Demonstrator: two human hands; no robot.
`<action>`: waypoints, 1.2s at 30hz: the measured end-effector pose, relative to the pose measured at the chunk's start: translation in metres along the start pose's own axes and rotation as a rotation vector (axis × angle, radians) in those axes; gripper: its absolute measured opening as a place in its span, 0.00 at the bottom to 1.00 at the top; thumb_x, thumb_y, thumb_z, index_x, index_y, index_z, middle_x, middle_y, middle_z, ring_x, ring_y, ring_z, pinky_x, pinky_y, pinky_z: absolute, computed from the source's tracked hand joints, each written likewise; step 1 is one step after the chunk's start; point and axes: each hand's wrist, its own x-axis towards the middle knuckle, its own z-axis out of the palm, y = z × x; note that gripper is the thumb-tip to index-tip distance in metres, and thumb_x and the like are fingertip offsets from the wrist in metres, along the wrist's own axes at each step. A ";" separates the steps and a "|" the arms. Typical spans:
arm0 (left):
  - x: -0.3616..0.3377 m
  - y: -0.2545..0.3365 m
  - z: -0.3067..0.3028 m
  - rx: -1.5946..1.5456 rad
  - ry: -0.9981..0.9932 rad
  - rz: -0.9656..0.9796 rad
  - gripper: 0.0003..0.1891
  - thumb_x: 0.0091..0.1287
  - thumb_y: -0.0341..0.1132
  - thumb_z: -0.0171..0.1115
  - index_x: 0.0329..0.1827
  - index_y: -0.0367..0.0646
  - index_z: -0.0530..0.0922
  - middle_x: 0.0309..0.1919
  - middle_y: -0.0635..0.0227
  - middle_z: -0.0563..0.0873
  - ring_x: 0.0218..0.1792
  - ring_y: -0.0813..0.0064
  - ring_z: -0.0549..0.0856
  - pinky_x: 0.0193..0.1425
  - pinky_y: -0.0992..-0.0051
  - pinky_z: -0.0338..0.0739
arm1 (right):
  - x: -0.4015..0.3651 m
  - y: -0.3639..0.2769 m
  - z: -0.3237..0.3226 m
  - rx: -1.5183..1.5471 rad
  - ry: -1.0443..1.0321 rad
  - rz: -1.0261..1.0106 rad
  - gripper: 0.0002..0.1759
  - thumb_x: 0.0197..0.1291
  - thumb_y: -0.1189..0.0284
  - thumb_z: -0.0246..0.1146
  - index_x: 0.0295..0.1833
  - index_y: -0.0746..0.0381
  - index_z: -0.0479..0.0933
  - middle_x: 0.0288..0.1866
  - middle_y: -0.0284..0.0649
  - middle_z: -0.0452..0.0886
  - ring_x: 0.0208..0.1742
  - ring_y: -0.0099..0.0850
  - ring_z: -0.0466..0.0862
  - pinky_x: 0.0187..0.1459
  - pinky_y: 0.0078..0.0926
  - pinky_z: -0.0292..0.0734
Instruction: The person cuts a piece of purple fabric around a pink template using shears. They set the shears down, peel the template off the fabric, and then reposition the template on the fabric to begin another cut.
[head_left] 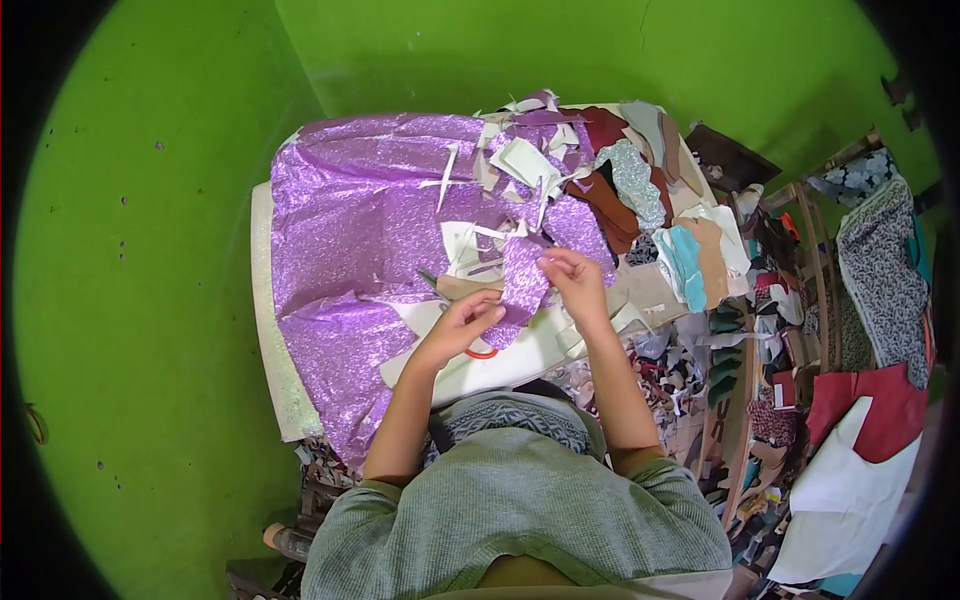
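A cut piece of shiny purple material is held up over the table in front of me. My right hand pinches its upper right edge between thumb and fingers. At its lower left edge, the closed fingers of my left hand grip it. Beneath my left hand lies a pair of scissors with an orange handle; the hand hides part of it. A large crinkled sheet of the same purple material spreads over the left of the table. White and purple offcuts lie just beyond my hands.
Stacked cut pieces in brown, glittery silver and turquoise lie at the table's right. A wooden rack with draped material stands farther right. Scraps litter the floor. Green walls border the left and back.
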 end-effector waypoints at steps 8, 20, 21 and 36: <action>0.062 -0.014 0.057 -0.153 0.256 0.096 0.09 0.66 0.34 0.53 0.44 0.39 0.74 0.28 0.73 0.81 0.25 0.88 0.76 0.28 0.85 0.69 | 0.015 0.009 -0.043 -0.054 -0.171 0.047 0.16 0.54 0.72 0.64 0.47 0.66 0.73 0.27 0.29 0.74 0.26 0.15 0.70 0.29 0.13 0.67; 0.141 -0.014 0.107 -0.416 0.589 0.077 0.09 0.64 0.37 0.57 0.26 0.45 0.74 0.22 0.79 0.75 0.23 0.89 0.71 0.27 0.85 0.64 | 0.035 0.061 -0.121 -0.219 -0.403 0.084 0.21 0.53 0.68 0.64 0.49 0.69 0.70 0.28 0.35 0.75 0.27 0.18 0.71 0.30 0.20 0.70; 0.150 -0.017 0.106 -0.420 0.590 0.083 0.09 0.64 0.37 0.57 0.26 0.45 0.74 0.22 0.79 0.75 0.23 0.89 0.71 0.27 0.85 0.64 | 0.039 0.065 -0.128 -0.225 -0.394 0.058 0.20 0.53 0.69 0.64 0.48 0.69 0.70 0.26 0.34 0.74 0.26 0.18 0.70 0.29 0.20 0.70; 0.251 -0.075 0.088 0.514 0.839 0.112 0.32 0.44 0.33 0.73 0.51 0.36 0.66 0.19 0.65 0.79 0.20 0.76 0.78 0.26 0.76 0.72 | 0.074 0.097 -0.184 -0.514 -0.334 0.036 0.43 0.46 0.76 0.65 0.67 0.50 0.51 0.20 0.39 0.71 0.22 0.33 0.75 0.29 0.27 0.70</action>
